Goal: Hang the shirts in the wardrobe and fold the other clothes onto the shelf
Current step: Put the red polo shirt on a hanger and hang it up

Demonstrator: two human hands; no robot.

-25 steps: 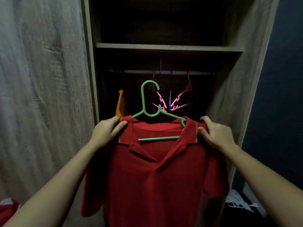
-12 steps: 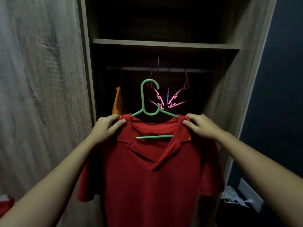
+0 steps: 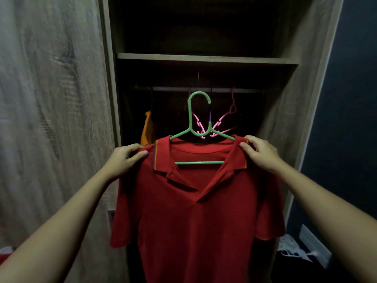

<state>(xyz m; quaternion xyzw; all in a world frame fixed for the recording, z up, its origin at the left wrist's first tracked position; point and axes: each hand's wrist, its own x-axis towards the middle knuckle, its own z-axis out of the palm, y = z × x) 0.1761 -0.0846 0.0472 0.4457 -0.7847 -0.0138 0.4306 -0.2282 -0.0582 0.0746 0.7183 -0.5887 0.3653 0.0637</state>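
A red polo shirt (image 3: 195,211) hangs on a green plastic hanger (image 3: 191,117), held up in front of the open wardrobe. My left hand (image 3: 124,160) pinches the shirt's left shoulder beside the collar. My right hand (image 3: 261,154) grips the right shoulder at the collar's edge. The hanger's hook points up, just below the wardrobe rail (image 3: 200,89) and in front of it. The wooden shelf (image 3: 206,58) runs across above the rail.
On the rail hang empty pink hangers (image 3: 222,123) and an orange garment (image 3: 148,129) at the left. A wooden wardrobe door (image 3: 51,119) stands open at left. White cloth (image 3: 293,250) lies on the floor at the lower right; a red item (image 3: 6,256) at the lower left edge.
The shirt on its hanger has come up and nearer to the rail. My right hand slid in along the shoulder to the collar.
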